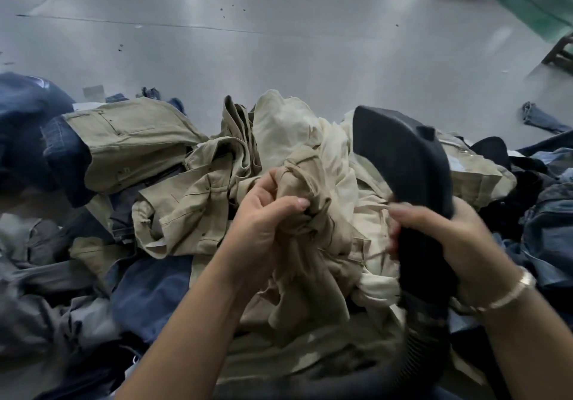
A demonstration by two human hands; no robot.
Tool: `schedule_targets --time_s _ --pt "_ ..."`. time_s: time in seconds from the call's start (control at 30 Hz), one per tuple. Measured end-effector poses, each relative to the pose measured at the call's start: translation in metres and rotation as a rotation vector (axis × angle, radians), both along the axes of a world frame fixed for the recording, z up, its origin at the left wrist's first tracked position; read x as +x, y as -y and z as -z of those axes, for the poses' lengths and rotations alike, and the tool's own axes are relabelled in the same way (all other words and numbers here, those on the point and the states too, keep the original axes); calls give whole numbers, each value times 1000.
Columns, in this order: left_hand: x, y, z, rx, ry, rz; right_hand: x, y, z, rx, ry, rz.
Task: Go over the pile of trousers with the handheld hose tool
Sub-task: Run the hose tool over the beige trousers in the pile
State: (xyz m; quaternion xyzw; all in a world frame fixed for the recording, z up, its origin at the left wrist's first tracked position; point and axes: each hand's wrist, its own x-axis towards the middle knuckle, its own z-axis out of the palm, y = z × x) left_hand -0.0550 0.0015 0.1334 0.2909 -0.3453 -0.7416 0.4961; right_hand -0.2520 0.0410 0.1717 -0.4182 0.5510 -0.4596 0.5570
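Right now my left hand [266, 213] pinches a bunched khaki trouser leg [313, 229] at the middle of the pile of trousers [173, 182], while my right hand [446, 244] grips the dark hose tool [403, 157], its nozzle raised just right of that fabric. Judging by the heap, most pairs remain undone. I can read no labels or writing.

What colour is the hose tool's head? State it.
Dark grey to black; the tool head shows in the head view, the only one.
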Motion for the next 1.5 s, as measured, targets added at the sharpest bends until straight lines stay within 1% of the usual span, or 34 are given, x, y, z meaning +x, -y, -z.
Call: schedule_targets --time_s 0.1,0.17,0.2,0.4,0.6,0.67,0.73,0.8,0.87,1.0,1.13,1.27,1.4,1.5 --pt "5 1 0 -34 75 -36 -2 -22 -20 71 -87 -199" --pt "8 2 0 -45 119 -61 2 -30 -26 103 -159 -285" --pt "9 2 0 -51 128 -65 4 -31 -27 109 -164 -309" --pt "5 2 3 -96 207 4 6 -20 -21 146 -221 -270" --pt "3 -4 9 -160 350 164 3 -13 -6 143 -131 -220" --pt "3 -4 11 -171 358 188 3 -10 -1 132 -119 -187" --pt "6 -3 12 -184 361 165 2 -6 2 127 -99 -154" --pt "12 2 13 -193 374 91 -1 -6 3 143 -59 -162" --pt "21 9 14 -186 396 17 -2 -8 4 175 -41 -226" --pt "30 16 17 -187 437 -67 5 -15 5 204 -110 -396" --pt "32 14 18 -222 469 -31 12 -16 9 228 -133 -401" --pt "30 15 17 -212 488 -7 14 -14 10 227 -114 -373" --pt "30 15 15 -191 473 -11 16 -13 11 234 -108 -367" --pt "30 14 15 -178 452 23 17 -12 10 228 -82 -361"
